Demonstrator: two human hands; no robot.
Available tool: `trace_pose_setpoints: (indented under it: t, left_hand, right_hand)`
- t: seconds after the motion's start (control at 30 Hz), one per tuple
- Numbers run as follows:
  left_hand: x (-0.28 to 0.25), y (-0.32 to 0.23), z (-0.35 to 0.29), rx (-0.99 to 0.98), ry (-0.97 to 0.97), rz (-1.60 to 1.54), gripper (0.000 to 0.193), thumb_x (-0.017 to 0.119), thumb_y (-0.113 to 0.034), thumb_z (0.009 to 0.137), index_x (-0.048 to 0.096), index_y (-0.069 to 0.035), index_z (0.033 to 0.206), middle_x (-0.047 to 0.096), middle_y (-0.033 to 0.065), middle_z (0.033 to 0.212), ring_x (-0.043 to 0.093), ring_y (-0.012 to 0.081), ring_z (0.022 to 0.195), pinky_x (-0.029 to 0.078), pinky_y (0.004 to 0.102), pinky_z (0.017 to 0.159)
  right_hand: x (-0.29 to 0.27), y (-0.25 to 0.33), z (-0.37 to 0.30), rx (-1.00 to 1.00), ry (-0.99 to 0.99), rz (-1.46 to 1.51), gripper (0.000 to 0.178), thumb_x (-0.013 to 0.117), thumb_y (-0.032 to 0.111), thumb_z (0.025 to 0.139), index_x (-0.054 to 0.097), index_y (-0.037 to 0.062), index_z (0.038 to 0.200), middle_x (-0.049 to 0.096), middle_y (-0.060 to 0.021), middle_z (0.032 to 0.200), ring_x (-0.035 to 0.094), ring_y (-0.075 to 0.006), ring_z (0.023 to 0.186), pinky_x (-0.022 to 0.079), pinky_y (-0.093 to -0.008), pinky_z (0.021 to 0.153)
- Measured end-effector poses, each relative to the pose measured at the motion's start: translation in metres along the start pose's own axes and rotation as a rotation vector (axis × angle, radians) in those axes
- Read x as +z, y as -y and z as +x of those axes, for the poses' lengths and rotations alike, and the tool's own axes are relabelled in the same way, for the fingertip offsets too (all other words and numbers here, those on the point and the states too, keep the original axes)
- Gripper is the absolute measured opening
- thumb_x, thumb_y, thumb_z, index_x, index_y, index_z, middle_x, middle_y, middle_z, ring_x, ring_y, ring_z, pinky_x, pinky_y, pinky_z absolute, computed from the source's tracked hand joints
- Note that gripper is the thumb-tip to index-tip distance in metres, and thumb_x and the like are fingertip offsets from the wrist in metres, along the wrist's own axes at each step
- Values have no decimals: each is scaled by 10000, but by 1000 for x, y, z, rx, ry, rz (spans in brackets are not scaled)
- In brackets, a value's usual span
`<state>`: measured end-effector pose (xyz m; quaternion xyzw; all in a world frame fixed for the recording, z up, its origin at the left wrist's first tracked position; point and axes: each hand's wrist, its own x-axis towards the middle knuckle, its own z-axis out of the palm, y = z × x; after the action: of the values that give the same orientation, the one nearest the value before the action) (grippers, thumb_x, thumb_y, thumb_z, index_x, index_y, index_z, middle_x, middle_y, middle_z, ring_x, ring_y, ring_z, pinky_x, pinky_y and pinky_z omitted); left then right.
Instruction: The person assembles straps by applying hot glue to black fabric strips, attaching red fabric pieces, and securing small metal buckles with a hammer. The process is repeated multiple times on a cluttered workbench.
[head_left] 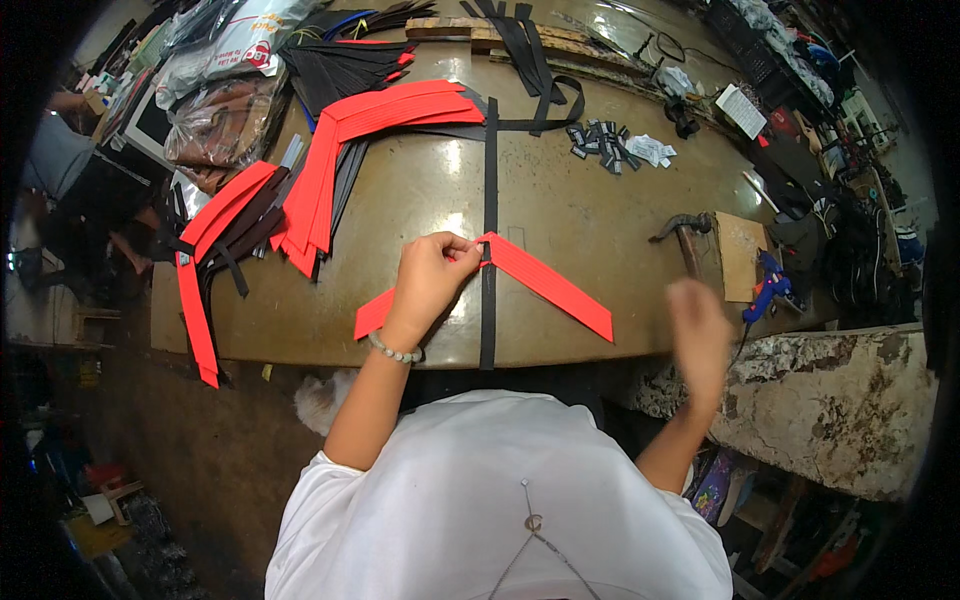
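A bent red ribbed strip (pixel 552 287) lies on the table in an inverted V, its peak over an upright black strap (pixel 489 325). My left hand (pixel 432 283) is closed at that peak, thumb and fingertips pinching the red strip where it meets the strap. Part of the strip's left arm passes under my wrist. Off to the right, my right hand (pixel 697 325) is smeared by motion, at the lower end of a hammer's (pixel 688 245) wooden handle. Whether its fingers are around the handle cannot be made out.
Stacked red strips (pixel 325 170) and black strips (pixel 345 75) lie at left. Small black pieces (pixel 603 143) and a white packet (pixel 651 150) sit toward the back. At right are a brown board (pixel 740 258) and a blue glue gun (pixel 768 290). A wooden bar (pixel 560 45) crosses the far side.
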<state>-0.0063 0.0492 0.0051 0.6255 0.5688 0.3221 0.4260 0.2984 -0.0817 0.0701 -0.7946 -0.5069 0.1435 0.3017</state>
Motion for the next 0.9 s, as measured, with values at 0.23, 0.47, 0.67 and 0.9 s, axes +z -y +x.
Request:
trace_pose_setpoints:
  t: [0.23,0.47,0.67,0.9]
  left_hand:
    - [6,-2,-7,95,-116,41,229,757,-161,807,705,-18,978,637,42,671,557,98,607,453,266,576]
    - [8,2,-7,238,-202,238,235,788,-171,772,731,-88,985,575,79,749,543,189,680,463,319,647]
    - [7,6,-6,231,-168,183,239,797,-164,760,742,-108,985,538,78,775,529,210,704,461,317,674]
    - [8,6,-9,239,-184,156,201,791,-144,769,749,-83,956,546,83,792,539,201,699,468,324,667]
  right_hand:
    - [104,52,-48,-890,496,60,449,776,221,780,598,67,1163,549,-129,1114,527,-330,1046,439,-413,903]
    - [130,61,-34,-846,450,322,430,795,202,766,611,75,1134,516,-121,1035,545,-286,894,481,-373,779]
    - [134,70,23,-973,448,271,246,683,0,813,630,40,1050,566,-133,999,618,-292,849,517,-366,716]
    - [150,91,80,-450,735,538,125,645,19,886,598,-52,977,635,-126,840,687,-176,626,559,-308,566]
